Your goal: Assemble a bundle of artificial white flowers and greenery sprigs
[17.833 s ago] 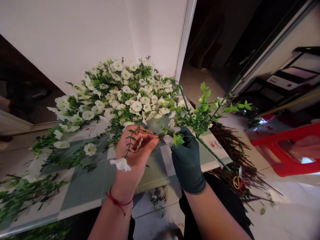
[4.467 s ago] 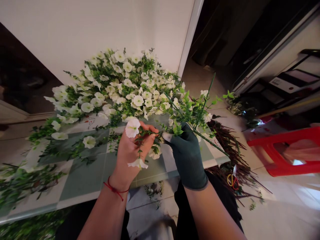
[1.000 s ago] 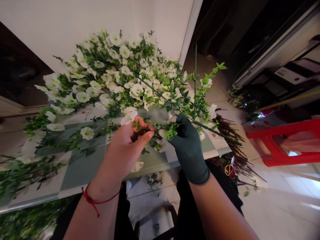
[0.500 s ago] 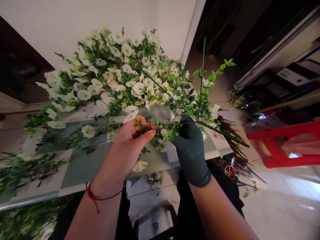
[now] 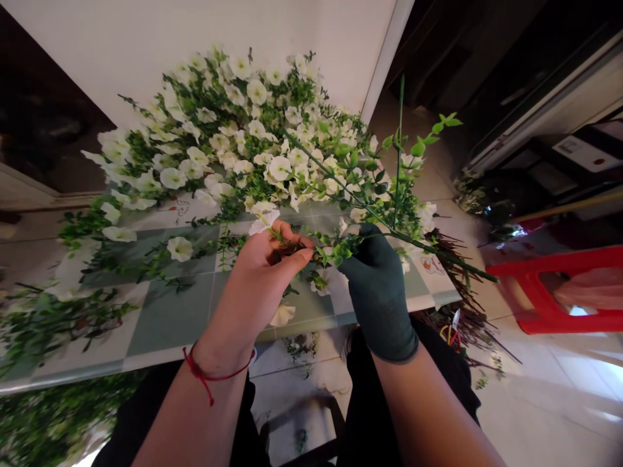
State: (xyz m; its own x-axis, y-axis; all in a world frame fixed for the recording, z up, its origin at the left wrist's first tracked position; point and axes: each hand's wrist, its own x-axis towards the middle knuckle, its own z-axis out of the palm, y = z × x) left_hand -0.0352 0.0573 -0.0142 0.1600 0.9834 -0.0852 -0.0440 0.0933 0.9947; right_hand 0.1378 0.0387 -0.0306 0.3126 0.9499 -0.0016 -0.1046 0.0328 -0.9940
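Observation:
My left hand, bare with a red cord at the wrist, pinches a leafy sprig with a white flower by its fingers. In a dark green glove, my right hand is closed around a green branching stem near its leaves. The two hands are close together, with small green leaves between them. Bare green prongs of the stem stick up and to the left over the flowers. What exactly lies under the fingertips is hidden.
A large heap of white flowers covers the back of the checkered table. Leafy sprigs lie at left. Brown stems and scissors are beyond the table's right edge, near a red stool.
The whole view has shifted slightly, so things appear a little further right. Both hands keep their grips, nearly in the same place.

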